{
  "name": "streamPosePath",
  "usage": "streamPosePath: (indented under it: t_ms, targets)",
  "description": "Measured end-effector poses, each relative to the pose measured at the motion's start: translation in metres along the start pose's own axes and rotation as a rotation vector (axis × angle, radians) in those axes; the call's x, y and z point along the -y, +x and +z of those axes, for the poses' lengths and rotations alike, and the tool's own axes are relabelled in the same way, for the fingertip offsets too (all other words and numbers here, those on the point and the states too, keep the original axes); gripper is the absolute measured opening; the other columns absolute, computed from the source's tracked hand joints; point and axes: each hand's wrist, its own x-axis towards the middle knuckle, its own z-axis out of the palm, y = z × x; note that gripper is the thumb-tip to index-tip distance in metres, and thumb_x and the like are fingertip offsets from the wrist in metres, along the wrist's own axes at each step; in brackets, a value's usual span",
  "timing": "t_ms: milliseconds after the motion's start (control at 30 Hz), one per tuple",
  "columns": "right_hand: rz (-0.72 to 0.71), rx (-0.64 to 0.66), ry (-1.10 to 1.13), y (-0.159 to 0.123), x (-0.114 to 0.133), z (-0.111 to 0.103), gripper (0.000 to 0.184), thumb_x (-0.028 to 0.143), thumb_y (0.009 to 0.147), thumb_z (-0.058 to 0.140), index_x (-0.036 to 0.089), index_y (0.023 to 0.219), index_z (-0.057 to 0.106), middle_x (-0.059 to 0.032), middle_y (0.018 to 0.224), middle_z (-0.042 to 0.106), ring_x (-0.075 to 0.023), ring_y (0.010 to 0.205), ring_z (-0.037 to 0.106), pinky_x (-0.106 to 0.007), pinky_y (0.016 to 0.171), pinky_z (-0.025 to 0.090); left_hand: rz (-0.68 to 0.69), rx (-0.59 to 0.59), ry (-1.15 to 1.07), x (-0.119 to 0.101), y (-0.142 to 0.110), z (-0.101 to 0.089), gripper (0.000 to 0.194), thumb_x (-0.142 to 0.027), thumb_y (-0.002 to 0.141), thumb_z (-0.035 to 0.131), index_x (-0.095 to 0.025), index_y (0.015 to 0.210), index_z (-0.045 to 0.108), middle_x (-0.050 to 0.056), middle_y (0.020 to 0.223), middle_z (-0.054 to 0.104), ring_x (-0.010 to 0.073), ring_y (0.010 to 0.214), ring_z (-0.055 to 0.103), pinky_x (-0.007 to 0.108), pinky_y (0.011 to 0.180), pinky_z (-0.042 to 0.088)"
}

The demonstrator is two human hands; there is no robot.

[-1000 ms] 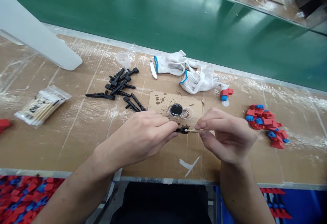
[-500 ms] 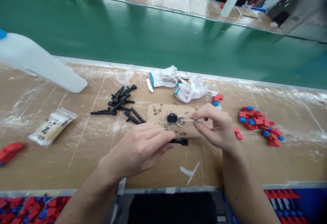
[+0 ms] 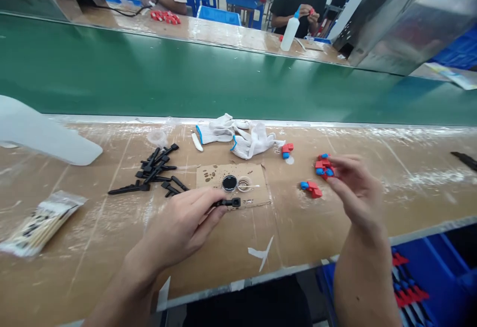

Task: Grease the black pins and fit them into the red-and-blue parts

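Observation:
My left hand (image 3: 186,220) pinches a black plastic stick-like piece (image 3: 233,202) with a square end, held over the near edge of a stained cardboard piece (image 3: 208,169). On that cardboard stand a small round cup of black liquid (image 3: 229,183) and a clear round cup (image 3: 244,184). A cotton swab (image 3: 253,186) lies across the clear cup. My right hand (image 3: 359,190) is at a pile of red and blue plastic pieces (image 3: 323,165), thumb and fingers apart around its right side. The hand covers part of this pile. Another red and blue piece (image 3: 313,190) lies just left of it.
Several black pieces (image 3: 154,165) lie left of the cardboard, near a bag of swabs (image 3: 44,222) and a large white bottle (image 3: 44,130). White gloves (image 3: 255,140) lie behind it. A green belt (image 3: 179,81) runs beyond; people sit across it. A blue crate (image 3: 428,262) is below right.
My right hand has let go of the swab and moved right to the red and blue pile. My left hand still holds the black piece. The camera view has shifted.

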Motion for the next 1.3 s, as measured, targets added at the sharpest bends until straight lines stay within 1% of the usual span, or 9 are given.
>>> streamPosePath:
  t_ms: [67,133,233,367,467,600,767,1033,1300]
  targets:
    - [0.105,-0.065,-0.214,-0.02,-0.02,-0.023,0.029,0.033,0.091,0.066,0.025,0.119,0.07,-0.0097,0.111,0.065,-0.0259,0.101,0.062,-0.046,0.09,0.05,0.037,0.021,-0.019,-0.005,0.001,0.005,0.011,-0.019,0.102,0.051,-0.019,0.107,0.061,0.002,0.091,0.072,0.0155,0.08,0.07,0.026,0.069,0.051]
    - [0.156,0.07,-0.345,-0.037,-0.035,-0.027,0.035,0.039,0.09,0.067,0.023,0.121,0.069,-0.0128,0.115,0.067,-0.0305,0.107,0.063,-0.052,0.094,0.05,0.095,0.034,-0.042,-0.012,0.003,0.013,0.012,-0.019,0.102,0.05,-0.019,0.106,0.062,0.001,0.086,0.071,0.0153,0.074,0.067,0.026,0.065,0.049]
    - [0.145,0.242,-0.33,-0.049,-0.05,-0.008,0.038,0.04,0.09,0.068,0.022,0.124,0.068,-0.0144,0.123,0.068,-0.0341,0.117,0.062,-0.057,0.102,0.049,0.158,0.045,-0.072,-0.022,0.006,0.027,0.013,-0.018,0.102,0.049,-0.018,0.104,0.063,0.0,0.079,0.069,0.0149,0.066,0.063,0.027,0.059,0.046]
    - [0.124,0.236,-0.261,-0.051,-0.052,0.014,0.031,0.036,0.094,0.063,0.021,0.12,0.069,-0.0131,0.119,0.07,-0.0326,0.115,0.065,-0.055,0.101,0.053,0.156,0.091,-0.121,-0.027,0.006,0.044,0.019,-0.022,0.104,0.045,-0.017,0.103,0.063,0.001,0.077,0.068,0.0151,0.064,0.063,0.026,0.058,0.047]
    - [0.114,0.17,-0.18,-0.06,-0.035,0.017,0.038,0.037,0.093,0.066,0.023,0.128,0.064,-0.0127,0.118,0.066,-0.0294,0.109,0.067,-0.049,0.093,0.058,0.152,0.108,-0.172,-0.028,0.004,0.052,0.02,-0.026,0.106,0.044,-0.017,0.104,0.061,0.002,0.081,0.072,0.0157,0.068,0.068,0.026,0.06,0.049]
    - [0.031,0.09,0.158,-0.075,0.012,0.027,0.052,0.036,0.078,0.085,0.029,0.126,0.067,-0.0087,0.114,0.061,-0.023,0.099,0.067,-0.036,0.079,0.062,0.133,0.126,-0.219,-0.031,0.002,0.055,0.024,-0.038,0.107,0.044,-0.017,0.106,0.056,0.001,0.079,0.071,0.0161,0.066,0.068,0.026,0.059,0.048]
    - [-0.065,0.103,0.328,-0.075,0.059,0.046,0.062,0.038,0.07,0.09,0.035,0.129,0.069,-0.0057,0.109,0.061,-0.0206,0.096,0.066,-0.034,0.079,0.062,0.205,0.119,-0.173,-0.029,0.001,0.056,0.04,-0.048,0.108,0.037,-0.017,0.092,0.056,0.001,0.072,0.067,0.0146,0.06,0.063,0.025,0.056,0.042]
    - [-0.103,0.167,0.301,-0.071,0.068,0.047,0.072,0.038,0.068,0.091,0.036,0.135,0.065,-0.0082,0.117,0.068,-0.0263,0.106,0.069,-0.041,0.089,0.063,0.287,0.004,-0.162,-0.026,0.003,0.056,0.039,-0.046,0.108,0.04,-0.016,0.09,0.057,0.001,0.071,0.065,0.014,0.06,0.061,0.026,0.056,0.042]
    - [-0.125,0.208,0.357,-0.067,0.071,0.049,0.067,0.036,0.068,0.092,0.031,0.129,0.068,-0.0072,0.115,0.072,-0.0242,0.106,0.071,-0.036,0.089,0.063,0.334,-0.047,-0.176,-0.027,0.005,0.054,0.036,-0.045,0.108,0.042,-0.016,0.091,0.055,0.001,0.072,0.066,0.0139,0.06,0.063,0.026,0.055,0.041]
